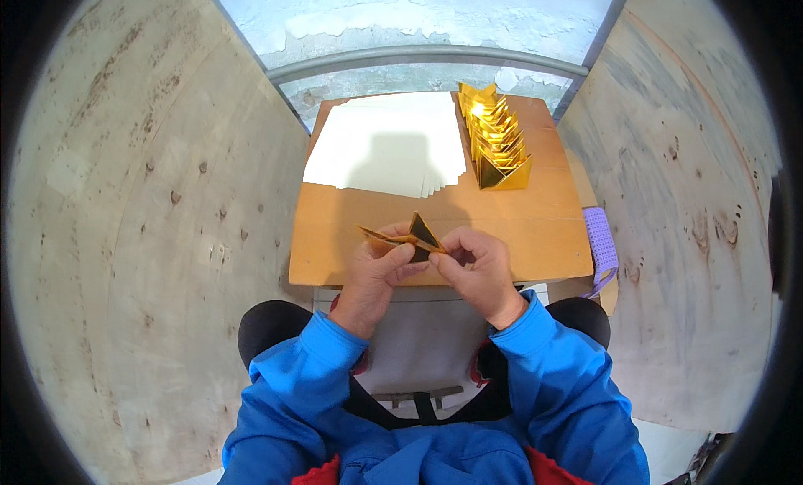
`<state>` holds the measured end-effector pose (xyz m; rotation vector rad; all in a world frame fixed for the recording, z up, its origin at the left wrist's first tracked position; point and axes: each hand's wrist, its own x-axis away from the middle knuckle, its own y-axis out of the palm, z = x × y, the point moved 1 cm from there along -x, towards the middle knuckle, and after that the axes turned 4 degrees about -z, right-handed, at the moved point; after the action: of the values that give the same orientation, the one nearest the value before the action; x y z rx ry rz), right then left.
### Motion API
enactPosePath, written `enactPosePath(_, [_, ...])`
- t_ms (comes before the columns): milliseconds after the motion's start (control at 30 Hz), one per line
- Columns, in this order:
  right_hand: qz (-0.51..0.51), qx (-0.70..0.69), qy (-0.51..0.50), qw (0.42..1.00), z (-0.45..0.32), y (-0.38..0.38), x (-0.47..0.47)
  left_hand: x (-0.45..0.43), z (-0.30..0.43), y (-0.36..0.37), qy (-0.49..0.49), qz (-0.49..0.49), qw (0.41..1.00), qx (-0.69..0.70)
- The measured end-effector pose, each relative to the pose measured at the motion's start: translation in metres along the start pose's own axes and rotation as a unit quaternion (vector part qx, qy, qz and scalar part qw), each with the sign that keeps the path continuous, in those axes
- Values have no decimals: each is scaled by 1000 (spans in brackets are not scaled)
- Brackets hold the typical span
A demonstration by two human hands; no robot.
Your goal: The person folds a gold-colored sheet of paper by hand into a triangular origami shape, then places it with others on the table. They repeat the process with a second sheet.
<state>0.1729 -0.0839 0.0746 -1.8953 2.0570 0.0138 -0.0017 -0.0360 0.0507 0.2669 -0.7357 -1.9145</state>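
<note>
Above the front part of a small wooden table (533, 246), a folded piece of gold foil paper (424, 232) is held between both my hands. My left hand (380, 265) grips its left side and lower middle, the thumb lying on the near face. At the right corner, my right hand (478, 262) pinches the paper between thumb and fingers. One pointed flap stands up in the middle, and another points left. My fingers cover part of the lower folds.
Overlapping sheets of white paper (389, 140) lie at the table's back left. A row of nested gold foil folded pieces (495, 140) stands at the back right. Wooden panels (182, 202) flank both sides. A purple perforated basket-like object (600, 249) sits beyond the table's right edge.
</note>
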Motion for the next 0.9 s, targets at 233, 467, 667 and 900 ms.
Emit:
enactPosePath(233, [94,340,-256,900,-15,-6,-18,6,-5,10,47,5,989,-138])
enactPosePath(467, [7,402,-292,868,-13,9,-14,12,-3,20,47,47,991,-115])
enactPosePath(667, [18,225,-174,958,-5,8,-12,6,8,7,50,44,993,-100])
enactPosePath(900, [-55,-317,238,917,5,-3,-16,5,13,5,47,27,992,-112])
